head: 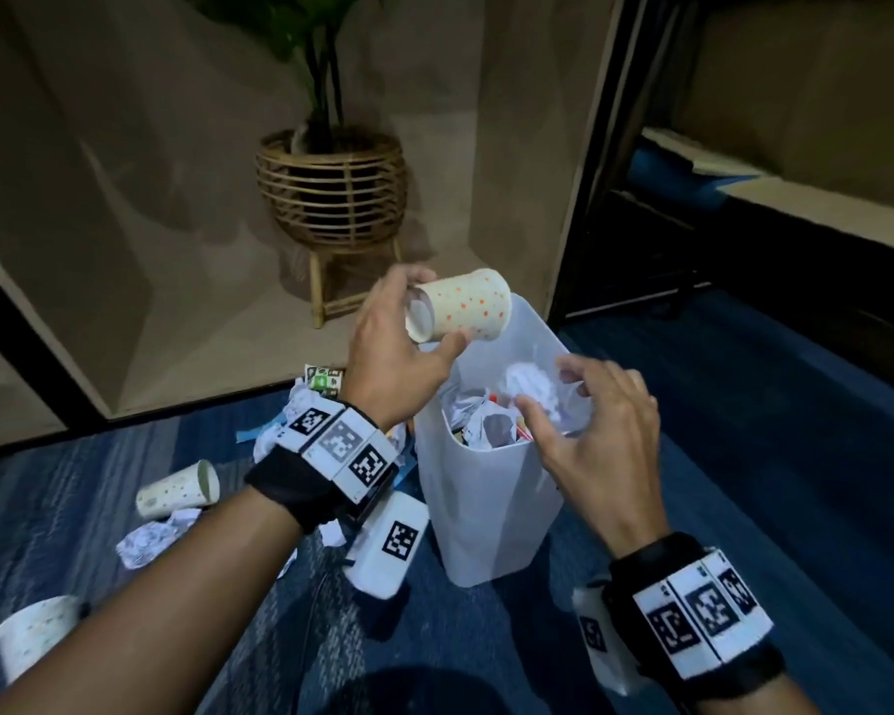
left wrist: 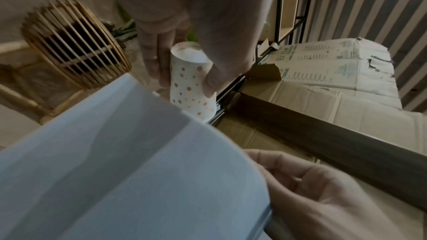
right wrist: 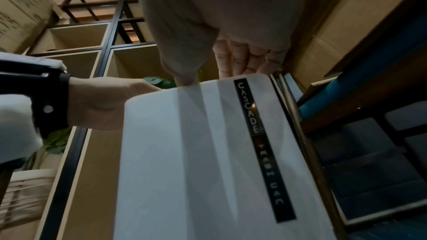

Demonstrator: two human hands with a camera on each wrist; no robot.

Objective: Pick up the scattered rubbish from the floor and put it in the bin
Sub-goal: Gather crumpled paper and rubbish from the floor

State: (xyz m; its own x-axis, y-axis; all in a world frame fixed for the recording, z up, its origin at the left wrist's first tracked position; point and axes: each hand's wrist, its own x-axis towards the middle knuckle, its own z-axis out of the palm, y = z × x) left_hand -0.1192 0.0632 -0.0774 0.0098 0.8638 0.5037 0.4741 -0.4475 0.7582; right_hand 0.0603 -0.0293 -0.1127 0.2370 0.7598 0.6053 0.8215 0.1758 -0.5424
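White translucent plastic fills most of both wrist views, so the bin (head: 486, 508) hides its own contents there; only the head view looks down into it and shows crumpled white paper (head: 530, 387) heaped near the rim. From the right wrist you can read a black label strip (right wrist: 263, 152) down the bin's wall, its lower letters too blurred to make out. The cardboard boxes (left wrist: 328, 72) past the hands show only from the left wrist.

Left hand (head: 398, 353) is up over the far edge of the bin, wrist cocked, thumb under and fingers over a white paper cup with orange dots (head: 460, 307), gripping it on its side with the mouth turned back toward the palm. The left wrist view confirms the pinch, thumb on one side, fingers on the other.

Right hand (head: 605, 420) hovers just above the bin's near rim, fingers spread and loosely bent, holding nothing.

Behind and below the left forearm, litter lies on the blue carpet (head: 796, 405): a second dotted paper cup (head: 179, 490) on its side, a crumpled paper ball (head: 151, 541) just beside it, and a third cup (head: 32, 637) cut off by the arm. Scraps nearer the wrist are partly hidden by the marker-tagged wristband (head: 341, 446).
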